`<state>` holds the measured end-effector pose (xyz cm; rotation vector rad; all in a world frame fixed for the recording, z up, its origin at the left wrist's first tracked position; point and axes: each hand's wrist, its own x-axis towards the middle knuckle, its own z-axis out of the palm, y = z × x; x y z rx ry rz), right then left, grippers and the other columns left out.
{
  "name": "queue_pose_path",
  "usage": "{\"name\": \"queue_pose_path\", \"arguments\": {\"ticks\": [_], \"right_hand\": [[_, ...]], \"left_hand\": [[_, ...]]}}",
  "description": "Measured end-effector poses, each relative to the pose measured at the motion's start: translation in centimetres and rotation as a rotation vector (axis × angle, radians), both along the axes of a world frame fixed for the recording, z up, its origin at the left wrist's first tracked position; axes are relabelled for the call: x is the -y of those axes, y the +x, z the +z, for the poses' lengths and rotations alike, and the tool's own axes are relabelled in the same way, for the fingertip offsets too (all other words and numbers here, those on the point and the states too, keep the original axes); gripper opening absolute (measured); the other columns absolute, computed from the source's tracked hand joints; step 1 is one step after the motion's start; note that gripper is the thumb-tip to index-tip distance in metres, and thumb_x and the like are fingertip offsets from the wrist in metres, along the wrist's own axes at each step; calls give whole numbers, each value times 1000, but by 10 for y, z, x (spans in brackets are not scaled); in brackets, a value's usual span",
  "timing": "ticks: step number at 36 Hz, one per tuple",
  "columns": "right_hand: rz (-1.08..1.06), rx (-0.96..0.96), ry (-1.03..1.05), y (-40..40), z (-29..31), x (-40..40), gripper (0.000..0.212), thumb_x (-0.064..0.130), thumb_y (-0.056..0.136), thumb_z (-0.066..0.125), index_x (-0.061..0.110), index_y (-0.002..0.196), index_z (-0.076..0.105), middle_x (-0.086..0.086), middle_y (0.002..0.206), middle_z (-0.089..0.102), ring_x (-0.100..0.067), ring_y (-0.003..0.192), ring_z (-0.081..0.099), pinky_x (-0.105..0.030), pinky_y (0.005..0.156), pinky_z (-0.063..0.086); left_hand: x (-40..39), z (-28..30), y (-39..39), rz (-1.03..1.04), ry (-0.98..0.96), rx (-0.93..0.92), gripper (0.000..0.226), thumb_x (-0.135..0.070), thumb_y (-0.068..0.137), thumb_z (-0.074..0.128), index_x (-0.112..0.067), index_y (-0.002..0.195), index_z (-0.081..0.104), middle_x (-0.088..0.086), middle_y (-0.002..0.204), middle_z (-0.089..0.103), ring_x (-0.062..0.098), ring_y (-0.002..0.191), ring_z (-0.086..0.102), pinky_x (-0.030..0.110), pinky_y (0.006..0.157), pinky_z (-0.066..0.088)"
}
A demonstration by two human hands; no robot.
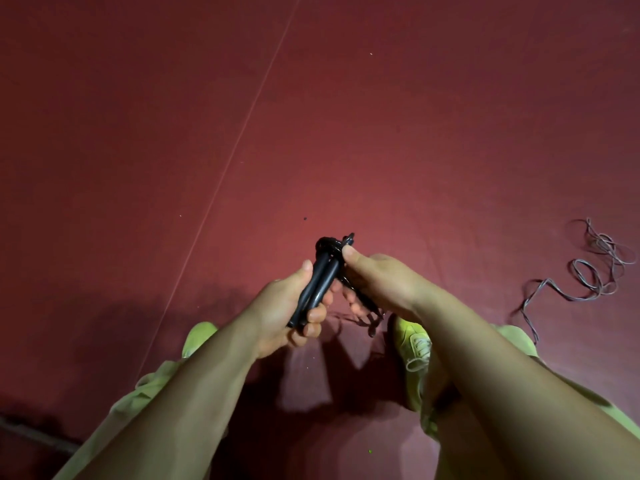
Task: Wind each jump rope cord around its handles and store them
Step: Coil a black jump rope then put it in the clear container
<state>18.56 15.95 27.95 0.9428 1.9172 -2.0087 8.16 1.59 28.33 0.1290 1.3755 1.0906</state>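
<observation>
The two black jump rope handles are held side by side in the air above the red floor, between the person's shoes, long axis running from lower left near the body up and away to the right. The left hand grips their lower half, fingers curled round both. The black cord crosses the upper end in a few turns; the right hand pinches it there, thumb on top, loose cord hanging below that hand. The coming wrap therefore runs crosswise to the handle axis, with the right hand nearer the free cord. A second, grey cord lies loosely coiled near the floor's right edge, well apart.
</observation>
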Motion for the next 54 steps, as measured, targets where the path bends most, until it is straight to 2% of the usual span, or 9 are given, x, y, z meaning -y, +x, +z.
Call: {"name": "queue_pose_path", "arguments": {"ticks": [8, 15, 21, 27, 33, 39, 43, 50, 54], "right_hand": [[-97, 49, 253, -3, -9, 3, 60, 55, 96, 41, 16, 51, 47, 2, 42, 45, -19, 46, 43, -32, 64, 37], [-70, 107, 89, -7, -7, 11, 62, 58, 97, 34, 7, 83, 67, 0, 59, 52, -14, 48, 46, -26, 51, 37], [-101, 158, 33, -5, -7, 15, 81, 86, 73, 37, 12, 80, 67, 2, 63, 51, -15, 49, 43, -28, 50, 29], [-210, 105, 18, -9, -1, 14, 56, 61, 87, 48, 10, 72, 65, 0, 56, 47, -14, 42, 38, -26, 46, 25], [-251, 34, 117, -8, 2, 12, 44, 46, 88, 50, 10, 65, 61, -4, 57, 44, -16, 43, 33, -24, 42, 24], [-181, -235, -3, -4, 1, 8, 39, 46, 79, 44, 19, 52, 53, -1, 52, 41, -13, 43, 31, -24, 43, 23], [-145, -337, -108, -3, -1, 7, 43, 57, 67, 45, 14, 68, 50, 4, 52, 45, -10, 45, 34, -24, 46, 26], [-53, -252, -70, -4, -2, 6, 88, 80, 75, 47, -8, 86, 53, -16, 72, 45, -22, 56, 38, -38, 61, 32], [-96, -185, -102, -2, -5, 4, 70, 70, 86, 47, 1, 83, 60, -13, 67, 44, -16, 47, 37, -27, 49, 33]], "left_hand": [[-1, -9, -1, -19, -27, -342, 57, -53, 100, 24, -12, 80, 59, -5, 49, 47, 13, 42, 42, 22, 43, 22], [1, -25, -11, -62, -136, -740, 49, -58, 87, 42, -16, 68, 60, -6, 51, 49, 21, 52, 46, 31, 58, 39], [5, -26, -10, -190, -113, -1047, 30, -56, 81, 53, -29, 67, 55, -7, 51, 43, 18, 53, 45, 35, 54, 37], [5, -21, -4, -207, -98, -1221, 27, -51, 82, 60, -26, 86, 51, -2, 70, 56, 25, 71, 55, 40, 67, 49], [-2, -10, -2, -144, -77, -775, 44, -67, 73, 54, -25, 81, 58, -10, 66, 52, 12, 63, 49, 33, 65, 41], [10, 13, -7, -89, 125, 285, 69, -66, 77, 37, -6, 83, 72, 12, 72, 68, 22, 58, 65, 30, 59, 54], [11, 4, 1, -181, 373, 724, 77, -72, 79, 33, -7, 96, 70, 2, 64, 64, 17, 55, 64, 33, 61, 57], [3, 9, 2, -45, 205, 537, 63, -70, 80, 32, -18, 63, 61, -7, 44, 36, 7, 34, 36, 15, 38, 27], [0, 10, 4, 8, 75, 242, 63, -65, 91, 20, -14, 73, 53, -3, 48, 32, 10, 36, 29, 18, 40, 20]]}}
